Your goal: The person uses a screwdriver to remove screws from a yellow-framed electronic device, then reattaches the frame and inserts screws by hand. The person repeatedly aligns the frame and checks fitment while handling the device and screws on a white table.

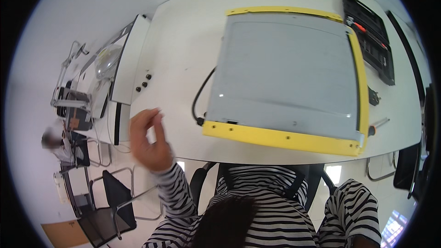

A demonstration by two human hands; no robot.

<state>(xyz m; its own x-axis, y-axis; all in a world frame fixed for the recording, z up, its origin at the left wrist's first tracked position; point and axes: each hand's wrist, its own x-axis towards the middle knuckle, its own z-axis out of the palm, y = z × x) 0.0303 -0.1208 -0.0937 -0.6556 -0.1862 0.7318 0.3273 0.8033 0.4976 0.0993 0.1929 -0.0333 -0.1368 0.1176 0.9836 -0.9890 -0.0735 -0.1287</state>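
My left hand (152,140) is raised by the near left edge of the white table (179,59). Its thumb and forefinger are pinched together at the tips; blur hides whether something small is between them. To its right lies a large grey flat-panel unit (287,73) with yellow edge strips (280,135) on three sides. A black cable (196,98) curves out at the panel's left side. Of my right hand (365,241) only a dark sliver shows past the striped sleeve at the lower edge, and its fingers are out of sight.
Several small black knob-like pieces (144,84) lie at the table's left. An open black tool case (374,48), a black adapter (374,96) and a screwdriver (373,130) lie at the right. Chairs (115,197) and a seated person (64,149) are off to the left.
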